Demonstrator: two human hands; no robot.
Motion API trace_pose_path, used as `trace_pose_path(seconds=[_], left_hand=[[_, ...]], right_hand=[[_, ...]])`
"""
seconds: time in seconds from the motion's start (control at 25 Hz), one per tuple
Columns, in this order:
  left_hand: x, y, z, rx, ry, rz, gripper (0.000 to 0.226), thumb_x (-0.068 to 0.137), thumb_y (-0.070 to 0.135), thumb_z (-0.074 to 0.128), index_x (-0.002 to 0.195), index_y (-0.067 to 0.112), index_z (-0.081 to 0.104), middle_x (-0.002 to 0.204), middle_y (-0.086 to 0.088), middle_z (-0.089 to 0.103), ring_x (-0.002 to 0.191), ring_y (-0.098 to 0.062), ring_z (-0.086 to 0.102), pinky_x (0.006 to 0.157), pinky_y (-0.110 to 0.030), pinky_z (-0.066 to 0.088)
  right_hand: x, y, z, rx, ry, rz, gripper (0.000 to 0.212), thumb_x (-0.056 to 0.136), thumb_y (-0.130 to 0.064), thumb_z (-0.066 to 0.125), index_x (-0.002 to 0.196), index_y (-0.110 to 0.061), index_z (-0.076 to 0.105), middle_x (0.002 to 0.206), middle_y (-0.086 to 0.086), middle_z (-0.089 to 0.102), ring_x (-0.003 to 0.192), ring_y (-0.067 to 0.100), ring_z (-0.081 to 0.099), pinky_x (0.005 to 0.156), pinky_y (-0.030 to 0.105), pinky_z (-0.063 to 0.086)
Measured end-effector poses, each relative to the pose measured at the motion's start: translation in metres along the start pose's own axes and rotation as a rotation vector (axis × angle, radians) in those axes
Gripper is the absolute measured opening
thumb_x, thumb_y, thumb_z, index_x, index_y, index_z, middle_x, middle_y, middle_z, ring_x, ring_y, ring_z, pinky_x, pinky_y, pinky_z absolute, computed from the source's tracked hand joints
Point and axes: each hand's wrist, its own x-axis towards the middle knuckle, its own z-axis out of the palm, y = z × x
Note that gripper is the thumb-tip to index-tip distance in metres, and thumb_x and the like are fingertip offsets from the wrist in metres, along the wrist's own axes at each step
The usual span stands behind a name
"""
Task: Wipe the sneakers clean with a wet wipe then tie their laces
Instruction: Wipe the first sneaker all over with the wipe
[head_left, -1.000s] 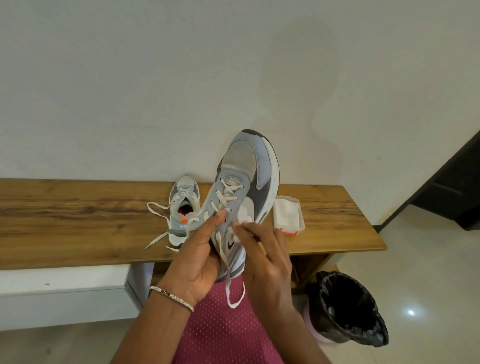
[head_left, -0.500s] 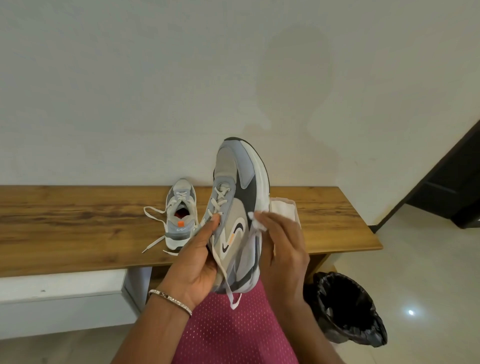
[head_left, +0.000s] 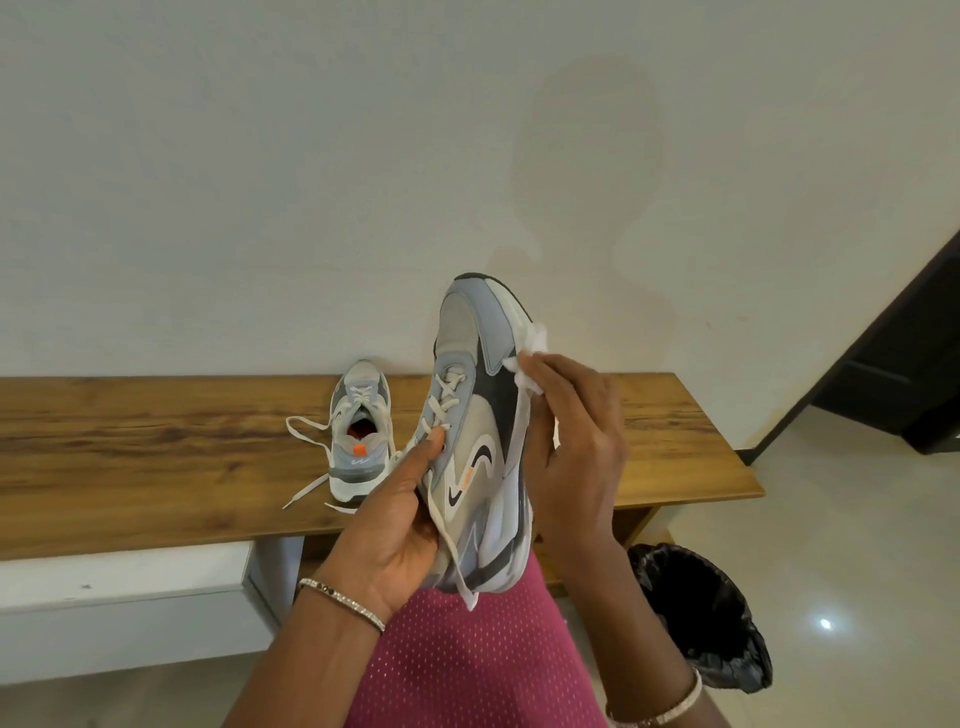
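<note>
My left hand (head_left: 402, 512) grips a grey and blue sneaker (head_left: 475, 415) by its heel end, toe pointing up, thumb on the laces. Its untied white lace hangs down over my lap. My right hand (head_left: 574, 447) pinches a crumpled white wet wipe (head_left: 530, 358) against the white sole edge on the shoe's right side, near the toe. The second sneaker (head_left: 358, 434) sits on the wooden bench (head_left: 156, 457), heel toward me, laces loose and spread on the wood.
A black-lined waste bin (head_left: 701, 618) stands on the tiled floor at the right, below the bench end. A white wall rises behind the bench. A dark doorway (head_left: 898, 364) is at the far right. My pink clothing fills the bottom centre.
My left hand has turned the held sneaker so that its side faces me. My right hand has slid the wipe up along the sole edge from the middle toward the toe.
</note>
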Motion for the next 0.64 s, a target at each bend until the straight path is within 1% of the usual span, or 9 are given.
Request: trace_pose_path(seconds=[0.08, 0.16, 0.24, 0.32, 0.44, 0.48, 0.56, 0.64], left_hand=[[0.002, 0.003, -0.002, -0.034, 0.015, 0.005, 0.032, 0.089, 0.025, 0.065, 0.114, 0.006, 0.069, 0.105, -0.021, 0.074, 0.08, -0.031, 0.075, 0.059, -0.043, 0.062], [0.005, 0.007, -0.006, -0.043, 0.025, 0.017, 0.036, 0.086, 0.026, 0.067, 0.116, 0.006, 0.068, 0.106, -0.022, 0.073, 0.082, -0.032, 0.075, 0.06, -0.044, 0.062], [0.008, 0.007, -0.008, -0.039, 0.03, 0.017, 0.037, 0.086, 0.026, 0.068, 0.118, 0.007, 0.067, 0.108, -0.022, 0.073, 0.087, -0.033, 0.075, 0.062, -0.045, 0.062], [0.01, 0.003, -0.008, -0.04, 0.03, 0.013, 0.037, 0.088, 0.024, 0.067, 0.121, 0.007, 0.065, 0.11, -0.022, 0.072, 0.092, -0.034, 0.074, 0.067, -0.046, 0.062], [0.009, -0.005, -0.006, -0.019, 0.004, -0.011, 0.04, 0.088, 0.023, 0.067, 0.125, 0.007, 0.064, 0.112, -0.022, 0.071, 0.094, -0.034, 0.073, 0.069, -0.046, 0.062], [0.009, -0.007, -0.005, -0.017, -0.004, -0.015, 0.042, 0.087, 0.022, 0.068, 0.126, 0.006, 0.063, 0.113, -0.023, 0.071, 0.095, -0.034, 0.073, 0.07, -0.046, 0.062], [0.009, -0.008, -0.004, -0.025, -0.013, -0.019, 0.042, 0.087, 0.022, 0.068, 0.125, 0.005, 0.063, 0.114, -0.023, 0.071, 0.097, -0.035, 0.072, 0.073, -0.048, 0.062], [0.009, -0.004, -0.005, -0.042, -0.018, -0.007, 0.038, 0.091, 0.023, 0.065, 0.125, 0.006, 0.064, 0.113, -0.023, 0.071, 0.094, -0.034, 0.073, 0.073, -0.047, 0.062]], right_hand=[[-0.04, 0.0, -0.001, -0.004, -0.054, -0.014, 0.024, 0.094, -0.007, 0.061, 0.117, -0.006, 0.069, 0.114, 0.01, 0.066, 0.109, 0.015, 0.056, 0.093, 0.016, 0.044], [-0.081, -0.001, -0.005, 0.005, -0.118, -0.016, 0.023, 0.098, -0.011, 0.056, 0.118, -0.008, 0.066, 0.115, 0.007, 0.064, 0.111, 0.01, 0.053, 0.097, 0.014, 0.042], [-0.093, 0.001, -0.006, 0.022, -0.166, 0.004, 0.026, 0.101, -0.018, 0.049, 0.118, -0.009, 0.067, 0.115, 0.006, 0.064, 0.11, 0.01, 0.054, 0.093, 0.02, 0.048], [-0.079, 0.004, -0.003, 0.021, -0.165, 0.043, 0.024, 0.098, -0.014, 0.053, 0.117, -0.011, 0.067, 0.115, 0.005, 0.063, 0.109, 0.01, 0.054, 0.087, 0.026, 0.053], [-0.035, 0.003, 0.003, 0.047, -0.06, 0.134, 0.024, 0.095, -0.009, 0.06, 0.118, -0.009, 0.068, 0.115, 0.006, 0.061, 0.105, 0.017, 0.058, 0.079, 0.031, 0.056], [-0.022, 0.002, 0.005, 0.052, -0.036, 0.15, 0.024, 0.095, -0.008, 0.061, 0.118, -0.009, 0.068, 0.114, 0.008, 0.062, 0.104, 0.019, 0.058, 0.079, 0.03, 0.055], [-0.012, 0.0, 0.005, 0.05, -0.034, 0.15, 0.026, 0.095, -0.006, 0.061, 0.12, -0.008, 0.068, 0.114, 0.009, 0.064, 0.105, 0.019, 0.057, 0.083, 0.027, 0.053], [-0.029, -0.001, 0.003, 0.023, -0.076, 0.112, 0.026, 0.097, -0.011, 0.055, 0.12, -0.008, 0.068, 0.117, 0.008, 0.064, 0.108, 0.018, 0.056, 0.09, 0.02, 0.047]])
